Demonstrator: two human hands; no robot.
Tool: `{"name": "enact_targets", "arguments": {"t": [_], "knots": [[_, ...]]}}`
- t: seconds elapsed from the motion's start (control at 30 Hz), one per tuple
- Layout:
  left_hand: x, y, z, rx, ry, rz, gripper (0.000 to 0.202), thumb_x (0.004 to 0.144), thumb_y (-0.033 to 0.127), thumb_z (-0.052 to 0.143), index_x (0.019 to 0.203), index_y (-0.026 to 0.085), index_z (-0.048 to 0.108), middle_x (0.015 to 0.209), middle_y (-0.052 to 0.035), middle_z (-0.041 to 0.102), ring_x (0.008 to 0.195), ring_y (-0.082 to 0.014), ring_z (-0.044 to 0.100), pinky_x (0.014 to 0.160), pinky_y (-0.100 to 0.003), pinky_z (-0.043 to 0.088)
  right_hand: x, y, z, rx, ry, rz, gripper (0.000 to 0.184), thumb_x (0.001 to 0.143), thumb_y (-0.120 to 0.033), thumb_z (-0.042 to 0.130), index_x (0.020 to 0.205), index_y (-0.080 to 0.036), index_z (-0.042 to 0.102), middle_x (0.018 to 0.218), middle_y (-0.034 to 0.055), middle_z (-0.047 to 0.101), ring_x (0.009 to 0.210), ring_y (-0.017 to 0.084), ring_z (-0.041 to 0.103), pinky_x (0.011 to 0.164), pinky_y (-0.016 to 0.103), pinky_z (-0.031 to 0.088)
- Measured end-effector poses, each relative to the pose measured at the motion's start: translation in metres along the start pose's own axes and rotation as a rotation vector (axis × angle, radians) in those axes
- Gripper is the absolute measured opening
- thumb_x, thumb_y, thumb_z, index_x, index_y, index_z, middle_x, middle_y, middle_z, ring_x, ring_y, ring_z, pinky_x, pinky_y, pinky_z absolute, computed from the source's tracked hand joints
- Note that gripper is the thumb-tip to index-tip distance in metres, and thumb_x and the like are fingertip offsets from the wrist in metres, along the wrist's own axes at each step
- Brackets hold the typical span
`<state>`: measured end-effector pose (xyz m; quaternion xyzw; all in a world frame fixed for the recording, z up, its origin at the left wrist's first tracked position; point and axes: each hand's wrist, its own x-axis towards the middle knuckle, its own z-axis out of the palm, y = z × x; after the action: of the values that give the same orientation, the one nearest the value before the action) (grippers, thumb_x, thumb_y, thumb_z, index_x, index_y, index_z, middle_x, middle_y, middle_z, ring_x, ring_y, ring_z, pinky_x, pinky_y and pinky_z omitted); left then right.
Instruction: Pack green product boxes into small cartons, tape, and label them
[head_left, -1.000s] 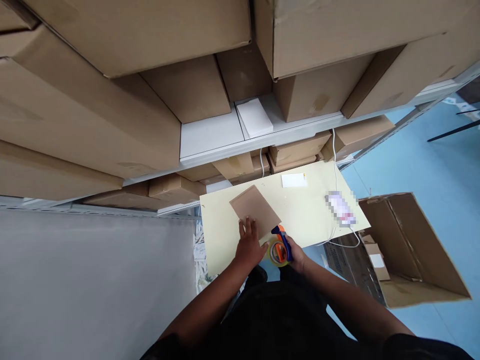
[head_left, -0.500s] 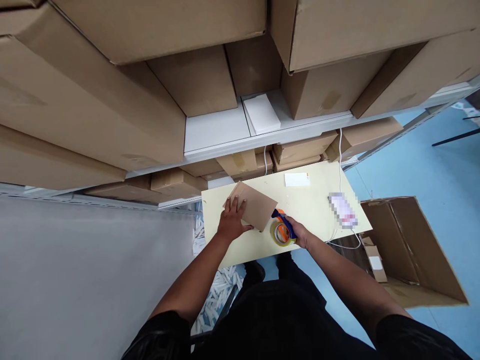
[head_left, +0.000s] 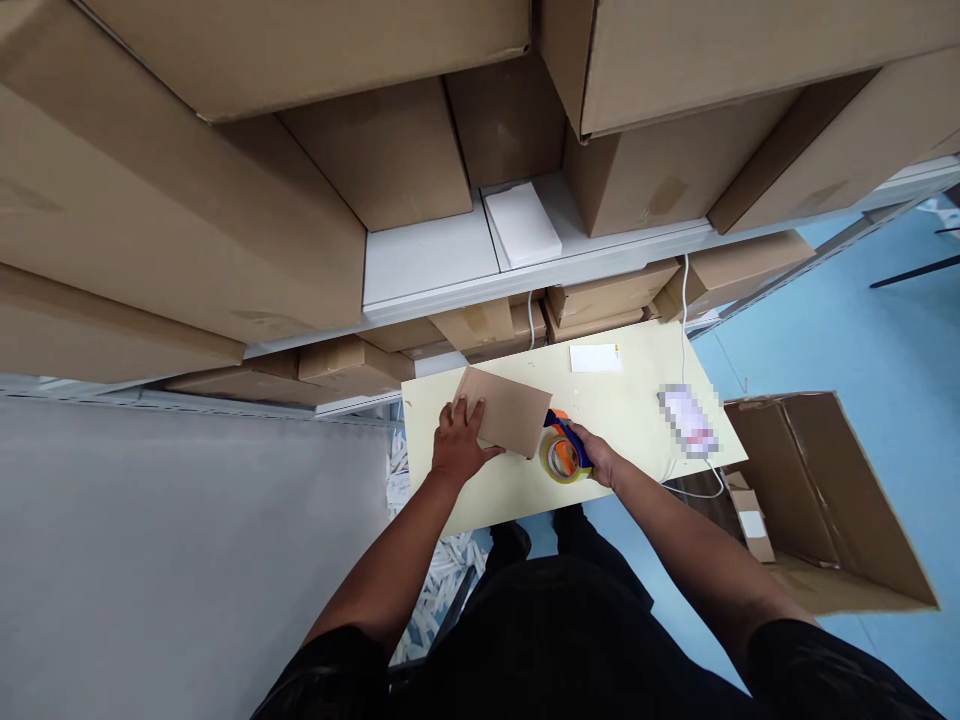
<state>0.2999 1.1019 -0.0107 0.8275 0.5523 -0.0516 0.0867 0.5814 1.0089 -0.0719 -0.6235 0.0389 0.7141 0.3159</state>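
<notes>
A small brown cardboard box (head_left: 511,408) lies at an angle on the cream tabletop (head_left: 637,390). My left hand (head_left: 459,440) holds its left end, fingers spread over the top and thumb along the near side. In my right hand (head_left: 598,455) is a blue and orange tape dispenser (head_left: 576,447) with a roll of clear tape (head_left: 556,462). The dispenser's blue head is close to the box's right edge; whether they touch I cannot tell. Fingers of the right hand are wrapped round the handle and partly hidden.
A white card (head_left: 595,358) lies at the table's back, and a blurred-out phone-like object (head_left: 688,420) with a white cable is on the right. Shelves with large cartons (head_left: 420,150) overhang the far side. An open carton (head_left: 847,480) stands on the floor to the right.
The box has turned slightly and shifted a little left with my left hand. The tape dispenser in my right hand has tilted slightly and stays close to the box's right edge.
</notes>
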Motion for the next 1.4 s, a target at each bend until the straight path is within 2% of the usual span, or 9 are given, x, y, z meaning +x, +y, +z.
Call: {"name": "enact_targets", "arguments": {"t": [0.3, 0.6, 0.73, 0.87, 1.0, 1.1, 1.2, 1.3, 1.4], "knots": [[-0.003, 0.011, -0.005, 0.049, -0.041, -0.053, 0.107, 0.073, 0.074, 0.074, 0.160, 0.024, 0.038, 0.166, -0.0169, 0.031, 0.147, -0.0466, 0.029, 0.110, -0.055, 0.041, -0.009, 0.009, -0.005, -0.008, 0.093, 0.011, 0.053, 0.087, -0.067, 0.066, 0.107, -0.019, 0.074, 0.104, 0.0084, 0.079, 0.083, 0.021, 0.073, 0.070, 0.033, 0.060], [-0.006, 0.013, -0.006, 0.053, -0.042, -0.060, 0.108, 0.073, 0.076, 0.073, 0.160, 0.024, 0.038, 0.165, -0.0176, 0.032, 0.146, -0.0465, 0.030, 0.111, -0.056, 0.039, -0.012, 0.008, 0.003, 0.023, 0.065, 0.034, 0.052, 0.089, -0.066, 0.065, 0.106, -0.018, 0.074, 0.104, 0.0092, 0.078, 0.081, 0.021, 0.073, 0.070, 0.034, 0.060], [-0.003, 0.013, -0.006, 0.071, -0.042, -0.032, 0.113, 0.067, 0.078, 0.076, 0.158, 0.021, 0.041, 0.163, -0.0208, 0.035, 0.145, -0.0488, 0.031, 0.115, -0.060, 0.031, -0.010, 0.011, 0.001, 0.035, 0.022, 0.050, 0.053, 0.090, -0.067, 0.063, 0.109, -0.018, 0.072, 0.104, 0.0092, 0.078, 0.085, 0.022, 0.074, 0.075, 0.036, 0.061], [-0.001, 0.010, -0.005, 0.077, -0.051, 0.042, 0.116, 0.066, 0.078, 0.075, 0.158, 0.017, 0.041, 0.166, -0.0225, 0.029, 0.154, -0.0492, 0.015, 0.118, -0.062, 0.025, -0.008, 0.007, 0.001, 0.024, 0.000, 0.058, 0.053, 0.090, -0.066, 0.062, 0.109, -0.018, 0.071, 0.100, 0.0081, 0.078, 0.082, 0.021, 0.073, 0.075, 0.036, 0.061], [-0.001, 0.008, -0.005, 0.077, -0.080, 0.062, 0.118, 0.074, 0.080, 0.067, 0.165, 0.020, 0.024, 0.173, -0.0175, 0.014, 0.158, -0.0463, -0.002, 0.111, -0.061, 0.036, -0.009, 0.000, 0.002, -0.001, 0.017, 0.052, 0.052, 0.090, -0.066, 0.062, 0.107, -0.018, 0.072, 0.098, 0.0078, 0.079, 0.080, 0.021, 0.073, 0.073, 0.035, 0.061], [0.001, 0.011, -0.008, 0.087, -0.132, 0.014, 0.117, 0.077, 0.082, 0.061, 0.167, 0.020, 0.018, 0.173, -0.0166, 0.011, 0.158, -0.0456, -0.004, 0.104, -0.060, 0.042, -0.018, 0.021, -0.005, 0.052, 0.019, -0.009, 0.046, 0.095, -0.062, 0.059, 0.106, -0.019, 0.072, 0.098, 0.0085, 0.079, 0.085, 0.022, 0.075, 0.078, 0.034, 0.061], [0.004, 0.020, -0.007, 0.082, -0.142, -0.037, 0.117, 0.078, 0.084, 0.057, 0.167, 0.020, 0.016, 0.174, -0.0163, 0.007, 0.158, -0.0458, -0.002, 0.102, -0.060, 0.045, -0.032, 0.074, -0.015, 0.136, -0.017, -0.027, 0.043, 0.099, -0.057, 0.054, 0.105, -0.019, 0.073, 0.103, 0.0093, 0.079, 0.093, 0.023, 0.076, 0.087, 0.035, 0.061], [-0.001, 0.035, -0.003, 0.068, -0.125, -0.099, 0.114, 0.081, 0.084, 0.053, 0.167, 0.020, 0.015, 0.174, -0.0164, 0.007, 0.157, -0.0472, 0.002, 0.101, -0.060, 0.046, -0.040, 0.124, -0.015, 0.201, -0.051, 0.070, 0.046, 0.098, -0.060, 0.054, 0.105, -0.019, 0.073, 0.099, 0.0095, 0.080, 0.094, 0.025, 0.076, 0.089, 0.039, 0.061], [-0.019, 0.052, 0.000, 0.051, -0.095, -0.112, 0.105, 0.087, 0.076, 0.052, 0.167, 0.017, 0.016, 0.173, -0.0169, 0.010, 0.155, -0.0478, 0.008, 0.102, -0.058, 0.047, -0.035, 0.129, -0.001, 0.293, -0.081, 0.039, 0.047, 0.099, -0.059, 0.052, 0.113, -0.019, 0.071, 0.107, 0.0092, 0.079, 0.103, 0.024, 0.075, 0.093, 0.036, 0.060]]}}
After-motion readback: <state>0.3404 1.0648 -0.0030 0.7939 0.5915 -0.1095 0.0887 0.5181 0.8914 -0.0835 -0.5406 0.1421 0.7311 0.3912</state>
